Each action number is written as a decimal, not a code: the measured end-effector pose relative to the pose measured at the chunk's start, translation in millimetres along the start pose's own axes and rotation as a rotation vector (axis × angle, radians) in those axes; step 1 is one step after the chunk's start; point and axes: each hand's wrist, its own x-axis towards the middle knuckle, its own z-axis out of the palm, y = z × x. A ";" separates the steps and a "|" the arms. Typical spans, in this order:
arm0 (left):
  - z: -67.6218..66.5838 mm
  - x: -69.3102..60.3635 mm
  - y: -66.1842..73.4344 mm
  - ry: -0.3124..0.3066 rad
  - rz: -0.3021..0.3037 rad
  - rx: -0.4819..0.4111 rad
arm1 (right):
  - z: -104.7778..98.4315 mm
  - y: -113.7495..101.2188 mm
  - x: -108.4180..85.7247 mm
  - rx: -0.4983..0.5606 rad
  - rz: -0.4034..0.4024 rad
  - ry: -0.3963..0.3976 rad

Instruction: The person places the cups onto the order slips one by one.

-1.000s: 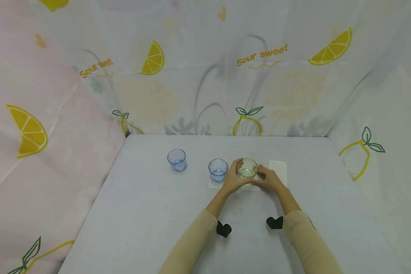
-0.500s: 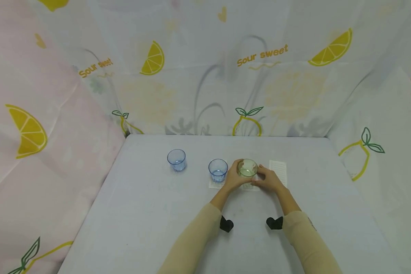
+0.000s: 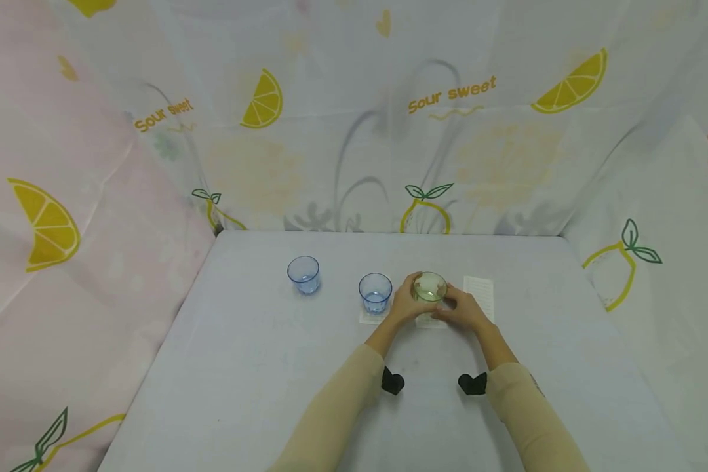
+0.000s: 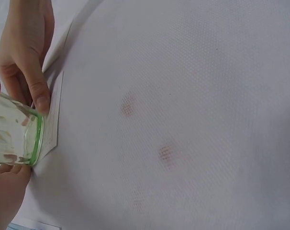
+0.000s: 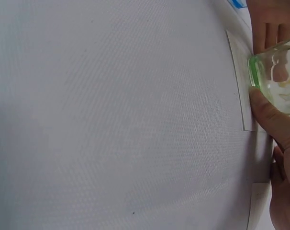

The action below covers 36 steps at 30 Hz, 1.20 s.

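A clear glass with a green tint [image 3: 429,287] stands between the two hands, over a printed paper [image 3: 431,322]. My left hand [image 3: 405,307] curls round its left side, thumb in front. From the right, my right hand [image 3: 465,311] has thumb and fingers round the lower part. In the left wrist view the glass [image 4: 13,132] shows its green base close to the paper, with the right hand [image 4: 27,52] beside it. The right wrist view shows the right thumb against the base of the glass [image 5: 279,76]; the other fingers are partly hidden.
A blue glass [image 3: 375,294] stands on another paper just left of the left hand. Farther left is a second blue glass [image 3: 303,275]. Another printed paper [image 3: 480,294] lies behind the right hand. Lemon-patterned cloth [image 3: 342,131] hangs behind and beside the white table [image 3: 242,367].
The green-tinted glass and my left hand have shifted slightly to the right. My right hand stays almost where it was, and the blue glasses have not moved.
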 end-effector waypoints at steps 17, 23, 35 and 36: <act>2.6 -9.6 -13.0 0.038 0.069 0.111 | 2.5 0.1 -0.4 -0.004 0.004 0.005; 2.0 -7.7 -15.2 0.029 0.091 0.134 | 3.3 0.9 -0.3 -0.017 -0.033 0.030; 6.8 -5.6 -11.3 0.005 0.042 0.205 | 0.7 -1.5 -1.2 0.002 0.020 0.015; 6.6 -5.9 -11.1 0.009 0.052 0.213 | 0.7 -1.5 -1.0 0.004 0.022 0.015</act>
